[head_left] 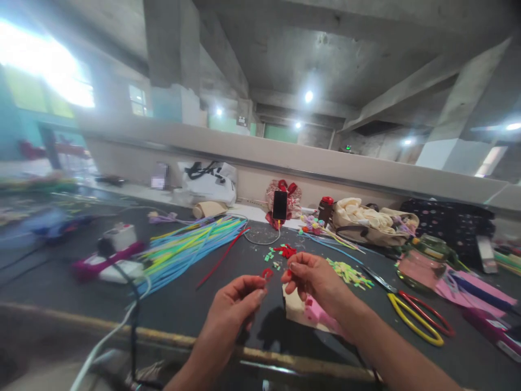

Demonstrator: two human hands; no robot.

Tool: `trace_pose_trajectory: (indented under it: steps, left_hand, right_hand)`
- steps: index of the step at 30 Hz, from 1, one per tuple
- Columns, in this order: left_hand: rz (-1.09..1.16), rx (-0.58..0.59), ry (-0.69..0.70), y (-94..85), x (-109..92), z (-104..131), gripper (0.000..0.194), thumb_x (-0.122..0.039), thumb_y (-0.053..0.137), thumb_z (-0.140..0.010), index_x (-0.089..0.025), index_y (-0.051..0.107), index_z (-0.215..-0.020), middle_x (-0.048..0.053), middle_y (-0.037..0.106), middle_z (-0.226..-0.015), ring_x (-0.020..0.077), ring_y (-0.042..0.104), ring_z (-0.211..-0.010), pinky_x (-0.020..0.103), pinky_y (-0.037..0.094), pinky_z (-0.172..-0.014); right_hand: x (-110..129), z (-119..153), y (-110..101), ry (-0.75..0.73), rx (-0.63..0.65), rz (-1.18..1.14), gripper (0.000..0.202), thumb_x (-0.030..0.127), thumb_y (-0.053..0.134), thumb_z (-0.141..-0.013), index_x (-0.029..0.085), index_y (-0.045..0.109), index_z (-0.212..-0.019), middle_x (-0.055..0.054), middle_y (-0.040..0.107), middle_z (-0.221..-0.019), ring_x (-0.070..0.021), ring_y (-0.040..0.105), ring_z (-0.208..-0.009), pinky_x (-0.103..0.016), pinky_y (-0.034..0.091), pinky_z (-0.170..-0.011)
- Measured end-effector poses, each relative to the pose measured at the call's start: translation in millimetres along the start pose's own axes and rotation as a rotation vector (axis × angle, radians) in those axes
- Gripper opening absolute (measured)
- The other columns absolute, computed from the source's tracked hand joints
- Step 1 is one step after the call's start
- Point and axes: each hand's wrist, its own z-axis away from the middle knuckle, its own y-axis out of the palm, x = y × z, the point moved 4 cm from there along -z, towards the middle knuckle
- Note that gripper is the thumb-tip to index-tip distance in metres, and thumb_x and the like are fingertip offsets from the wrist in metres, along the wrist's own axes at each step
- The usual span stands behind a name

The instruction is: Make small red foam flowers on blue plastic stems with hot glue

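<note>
**Red curl (267,273) held above the dark counter (175,310)**

Our left hand (238,304) pinches it in a narrow grip; our right hand (315,278) curls just beside, and we cannot tell whether its grip holds anything. We judge the curl light, soft and springy, best taken by its edge. Slender, straight blue stems (195,256) lie leftward.

Around two hands (240,305) (316,278): one phone (279,203) at twelve o'clock, one pair of scissors (391,295) at three, one bag (215,183) at eleven.
</note>
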Motion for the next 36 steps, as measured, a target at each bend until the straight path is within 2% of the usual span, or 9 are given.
trace_pose_trajectory:
  steps: [4, 8, 12, 18, 22, 27, 36]
  left_hand:
    - [0.008, -0.024, 0.059, -2.9, -7.4, 3.4, 0.021, -0.029, 0.068, -0.061, -0.016, 0.060, -0.075, -0.007, 0.052, -0.046, 0.0009, 0.031, -0.033, 0.013, 0.023, -0.032]
    - [-0.007, -0.088, 0.135, -11.4, -15.7, 5.0, 0.021, -0.028, 0.068, -0.060, -0.016, 0.059, -0.074, -0.007, 0.052, -0.048, 0.0020, 0.035, -0.034, 0.014, 0.025, -0.034]
    - [-0.053, -0.123, 0.192, -14.8, -26.5, 7.0, 0.019, -0.024, 0.070, -0.058, -0.015, 0.059, -0.070, -0.005, 0.056, -0.052, 0.0029, 0.038, -0.036, 0.015, 0.027, -0.034]
    - [0.054, -0.157, 0.239, -14.4, -24.8, 8.0, 0.016, -0.026, 0.066, -0.063, -0.016, 0.057, -0.071, -0.008, 0.048, -0.047, 0.0031, 0.035, -0.035, 0.014, 0.027, -0.034]
    - [0.160, -0.185, 0.228, -14.4, -18.2, 7.4, 0.016, -0.023, 0.068, -0.062, -0.016, 0.057, -0.072, -0.008, 0.049, -0.050, 0.0019, 0.035, -0.036, 0.013, 0.028, -0.034]
    - [0.210, -0.214, 0.213, -16.3, -17.4, 8.0, 0.016, -0.021, 0.068, -0.062, -0.016, 0.056, -0.071, -0.008, 0.050, -0.051, 0.0015, 0.035, -0.038, 0.011, 0.028, -0.034]
    - [0.256, -0.167, 0.148, -15.9, -15.4, 5.6, 0.016, -0.022, 0.066, -0.064, -0.017, 0.052, -0.070, -0.010, 0.048, -0.050, -0.0012, 0.031, -0.032, 0.010, 0.022, -0.031]
  right_hand:
    - [-5.1, -0.9, 35.2, -0.052, -0.031, -0.122, 0.018, 0.029, 0.065, -0.070, 0.014, 0.056, -0.072, -0.002, 0.065, -0.067, -0.0075, 0.057, -0.048, -0.012, 0.033, -0.035]
    - [-10.5, -8.5, 55.5, -0.064, -0.069, -0.185, 0.016, 0.025, 0.070, -0.065, 0.013, 0.059, -0.066, 0.005, 0.055, -0.051, -0.0036, 0.047, -0.042, -0.011, 0.028, -0.034]
    - [-13.1, -9.4, 69.1, -0.092, -0.064, -0.214, 0.016, 0.025, 0.070, -0.063, 0.014, 0.059, -0.064, 0.005, 0.054, -0.049, -0.0036, 0.041, -0.038, -0.014, 0.030, -0.036]
    - [-18.6, -7.4, 75.3, -0.147, -0.139, -0.285, 0.014, 0.022, 0.072, -0.060, 0.017, 0.060, -0.067, 0.005, 0.057, -0.058, -0.0052, 0.046, -0.048, -0.015, 0.032, -0.042]
    - [-27.1, -8.6, 76.4, -0.185, -0.209, -0.332, 0.016, 0.019, 0.073, -0.057, 0.019, 0.060, -0.067, 0.007, 0.057, -0.060, -0.0044, 0.044, -0.049, -0.015, 0.034, -0.044]
    - [-36.2, -11.6, 75.0, -0.210, -0.258, -0.342, 0.021, 0.020, 0.074, -0.055, 0.019, 0.060, -0.069, 0.005, 0.058, -0.062, -0.0076, 0.049, -0.054, -0.018, 0.038, -0.048]
    - [-37.4, -12.2, 72.2, -0.222, -0.288, -0.306, 0.021, 0.022, 0.076, -0.053, 0.018, 0.060, -0.066, 0.004, 0.059, -0.060, -0.0087, 0.050, -0.054, -0.018, 0.039, -0.047]
